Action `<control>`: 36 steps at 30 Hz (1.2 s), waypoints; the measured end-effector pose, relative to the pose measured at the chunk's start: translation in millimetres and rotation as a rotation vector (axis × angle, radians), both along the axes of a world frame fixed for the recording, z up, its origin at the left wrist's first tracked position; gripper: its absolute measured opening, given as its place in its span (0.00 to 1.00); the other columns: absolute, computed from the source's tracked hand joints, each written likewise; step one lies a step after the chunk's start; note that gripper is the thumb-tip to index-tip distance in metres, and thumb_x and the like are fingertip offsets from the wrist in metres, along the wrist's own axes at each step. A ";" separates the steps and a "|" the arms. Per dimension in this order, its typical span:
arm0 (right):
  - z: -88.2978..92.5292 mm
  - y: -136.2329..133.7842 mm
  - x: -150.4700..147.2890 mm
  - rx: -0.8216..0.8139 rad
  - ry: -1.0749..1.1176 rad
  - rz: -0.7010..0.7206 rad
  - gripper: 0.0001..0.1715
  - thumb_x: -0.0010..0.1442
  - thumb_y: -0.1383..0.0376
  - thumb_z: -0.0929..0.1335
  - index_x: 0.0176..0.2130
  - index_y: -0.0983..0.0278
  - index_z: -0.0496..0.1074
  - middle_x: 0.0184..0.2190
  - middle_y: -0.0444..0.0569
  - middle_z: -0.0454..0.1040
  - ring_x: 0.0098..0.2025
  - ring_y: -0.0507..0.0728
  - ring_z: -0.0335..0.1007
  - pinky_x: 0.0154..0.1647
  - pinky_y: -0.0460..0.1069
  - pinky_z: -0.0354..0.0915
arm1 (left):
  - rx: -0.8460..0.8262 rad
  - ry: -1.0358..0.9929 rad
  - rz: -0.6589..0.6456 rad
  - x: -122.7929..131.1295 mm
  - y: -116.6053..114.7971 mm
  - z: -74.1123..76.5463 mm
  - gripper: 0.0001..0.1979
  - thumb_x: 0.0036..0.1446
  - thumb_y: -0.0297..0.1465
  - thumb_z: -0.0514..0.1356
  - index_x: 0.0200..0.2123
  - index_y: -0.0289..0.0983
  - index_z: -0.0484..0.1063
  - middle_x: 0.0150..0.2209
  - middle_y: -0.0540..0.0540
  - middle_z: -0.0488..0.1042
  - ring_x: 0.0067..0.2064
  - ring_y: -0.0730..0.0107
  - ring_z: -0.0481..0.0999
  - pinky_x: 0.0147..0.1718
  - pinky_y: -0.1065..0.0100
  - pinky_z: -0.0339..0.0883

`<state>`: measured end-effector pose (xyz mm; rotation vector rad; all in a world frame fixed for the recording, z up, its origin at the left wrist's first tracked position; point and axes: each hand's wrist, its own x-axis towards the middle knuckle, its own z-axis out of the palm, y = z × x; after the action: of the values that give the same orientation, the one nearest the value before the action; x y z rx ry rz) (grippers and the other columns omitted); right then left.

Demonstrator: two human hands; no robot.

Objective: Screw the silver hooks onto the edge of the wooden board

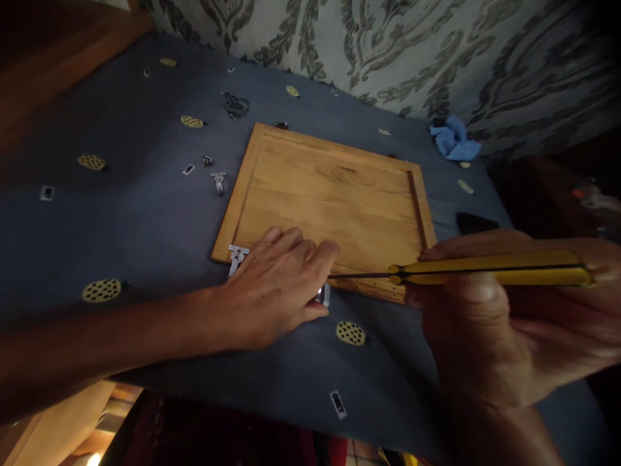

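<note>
A wooden cabinet door (334, 194) lies flat on a blue cloth-covered table (145, 220). My left hand (276, 285) rests on the door's near edge, fingers curled over a metal hinge piece (324, 296) that mostly hides beneath it. Another silver hinge part (237, 256) sticks out at the door's near left corner. My right hand (485, 323) is closed around a yellow-handled screwdriver (495, 270). Its dark shaft points left, and the tip reaches my left fingers at the hinge.
Small metal hardware pieces (218, 180) and a dark wire loop (236, 103) lie on the cloth left of the door. A crumpled blue rag (455, 142) sits at the far right by the patterned wall. A black phone (475, 223) lies right of the door.
</note>
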<state>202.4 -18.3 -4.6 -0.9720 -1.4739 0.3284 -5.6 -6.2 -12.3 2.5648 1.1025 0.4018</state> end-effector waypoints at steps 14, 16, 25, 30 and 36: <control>7.7 -3.7 -2.4 -0.143 -0.044 0.110 0.13 0.57 0.60 0.78 0.43 0.56 0.80 0.36 0.45 0.80 0.27 0.53 0.74 0.22 0.50 0.70 | -0.002 0.004 -0.005 0.1 0.2 0.8 0.20 0.59 0.39 0.68 0.47 0.37 0.64 0.41 0.46 0.75 0.47 0.57 0.70 0.47 0.60 0.60; 11.9 -4.7 -0.2 -0.189 -0.094 0.144 0.15 0.60 0.60 0.76 0.48 0.53 0.80 0.38 0.46 0.80 0.31 0.56 0.76 0.24 0.52 0.72 | -0.008 0.011 -0.003 0.4 0.0 1.4 0.20 0.60 0.39 0.68 0.47 0.36 0.64 0.43 0.45 0.75 0.48 0.56 0.70 0.47 0.60 0.60; 7.5 4.2 -0.4 0.052 -0.130 0.184 0.09 0.56 0.62 0.79 0.36 0.61 0.78 0.26 0.44 0.75 0.27 0.55 0.70 0.27 0.53 0.68 | -0.034 -0.008 0.009 -0.3 -0.1 1.6 0.20 0.59 0.39 0.69 0.47 0.36 0.65 0.42 0.45 0.74 0.49 0.55 0.71 0.48 0.59 0.60; 5.7 11.6 -4.4 0.106 0.135 -0.007 0.14 0.59 0.57 0.75 0.31 0.63 0.74 0.25 0.44 0.73 0.21 0.51 0.66 0.17 0.48 0.62 | -0.067 0.001 0.001 -0.9 0.6 4.4 0.23 0.58 0.39 0.69 0.49 0.36 0.64 0.42 0.45 0.74 0.48 0.55 0.71 0.48 0.59 0.60; -8.7 27.2 -3.7 -0.354 0.472 -0.032 0.26 0.51 0.46 0.78 0.29 0.64 0.72 0.23 0.41 0.70 0.18 0.47 0.62 0.13 0.41 0.58 | -0.123 0.049 0.018 1.2 -0.3 9.1 0.20 0.59 0.38 0.69 0.48 0.35 0.66 0.44 0.44 0.74 0.49 0.54 0.70 0.48 0.57 0.61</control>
<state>198.7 8.8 -13.4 -1.1040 -0.9848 0.7592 -4.4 -6.5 -3.1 2.4712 1.1313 0.2674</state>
